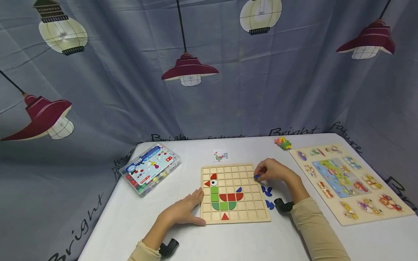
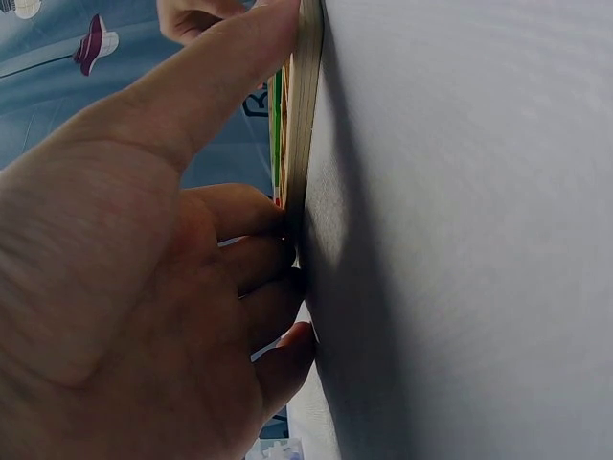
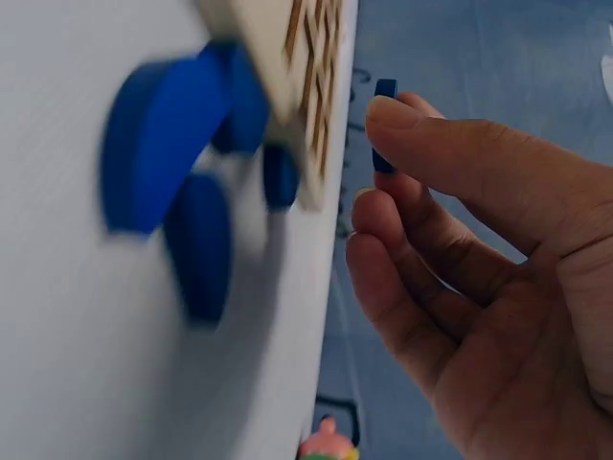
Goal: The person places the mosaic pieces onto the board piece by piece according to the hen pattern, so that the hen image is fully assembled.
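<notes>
A wooden grid board (image 1: 249,207) lies on the table with red, green and blue pieces set in a bird-like figure. My left hand (image 1: 183,211) rests against its left side, thumb at the near corner and fingers along the edge. Over the board's right edge, my right hand (image 1: 275,169) pinches a small blue piece (image 3: 385,88) between thumb and fingertip. Several loose blue pieces (image 1: 267,191) with curved edges lie just right of the board. On the board, one blue piece (image 1: 239,189) sits above the red row (image 1: 231,197).
Behind the board lies a small pattern card (image 1: 220,155). A clear plastic box (image 1: 150,168) of colored pieces stands at the back left. To the right is a large picture puzzle board (image 1: 337,214), with a small colorful toy (image 1: 283,143) near its far corner.
</notes>
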Tool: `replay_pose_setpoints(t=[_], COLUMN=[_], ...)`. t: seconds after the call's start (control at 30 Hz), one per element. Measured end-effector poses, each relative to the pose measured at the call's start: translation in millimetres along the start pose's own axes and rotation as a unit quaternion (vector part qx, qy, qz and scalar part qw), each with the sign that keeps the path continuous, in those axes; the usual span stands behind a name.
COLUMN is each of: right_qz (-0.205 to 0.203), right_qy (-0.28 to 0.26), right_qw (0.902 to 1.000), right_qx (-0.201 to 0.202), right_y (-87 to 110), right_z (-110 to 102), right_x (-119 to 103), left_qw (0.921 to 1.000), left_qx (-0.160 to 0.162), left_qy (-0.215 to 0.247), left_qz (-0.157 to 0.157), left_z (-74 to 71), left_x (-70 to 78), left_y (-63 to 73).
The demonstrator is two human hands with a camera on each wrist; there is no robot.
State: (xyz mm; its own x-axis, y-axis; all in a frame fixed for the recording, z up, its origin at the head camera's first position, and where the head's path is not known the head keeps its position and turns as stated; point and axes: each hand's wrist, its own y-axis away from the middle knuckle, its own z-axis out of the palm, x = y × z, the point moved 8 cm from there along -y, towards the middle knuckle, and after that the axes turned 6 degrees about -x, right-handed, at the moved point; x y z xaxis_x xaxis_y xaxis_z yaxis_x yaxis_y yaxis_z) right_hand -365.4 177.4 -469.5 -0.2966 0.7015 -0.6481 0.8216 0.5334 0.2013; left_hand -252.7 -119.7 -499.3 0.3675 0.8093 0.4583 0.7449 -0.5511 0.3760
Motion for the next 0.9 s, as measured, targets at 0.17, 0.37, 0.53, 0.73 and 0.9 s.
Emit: replay_pose_setpoints(t=[0.17,0.37,0.53,0.73,0.9], right_qz=[-0.014,-0.018,-0.024,-0.010,-0.003], right_qy=[0.012,0.027,0.037,0.062,0.074], right_qw=[0.9998,0.9987,0.9970,0.9949,0.9936], right_qx=[-0.011,-0.041,-0.063,-0.079,-0.086], right_y=[-7.1,-18.6,-25.3,-29.6,-31.7], right_z=[5.5,19.8,29.6,34.2,37.3], right_x=[-16.8,-27.3,-36.5,-40.5,-39.7], left_qw=[1.0000,1.0000,0.9999,0.9999,0.9999], left_qx=[-0.003,-0.003,-0.001,0.002,0.004], left_qy=[0.000,0.007,0.016,0.016,0.013], left_qz=[0.000,-0.002,-0.004,0.002,0.000], left_z=[0.8,0.7,0.1,-0.4,-0.9], left_x=[0.5,-0.8,-1.9,-0.3,0.0], left_y=[-0.8,-1.2,-1.1,0.4,1.1])
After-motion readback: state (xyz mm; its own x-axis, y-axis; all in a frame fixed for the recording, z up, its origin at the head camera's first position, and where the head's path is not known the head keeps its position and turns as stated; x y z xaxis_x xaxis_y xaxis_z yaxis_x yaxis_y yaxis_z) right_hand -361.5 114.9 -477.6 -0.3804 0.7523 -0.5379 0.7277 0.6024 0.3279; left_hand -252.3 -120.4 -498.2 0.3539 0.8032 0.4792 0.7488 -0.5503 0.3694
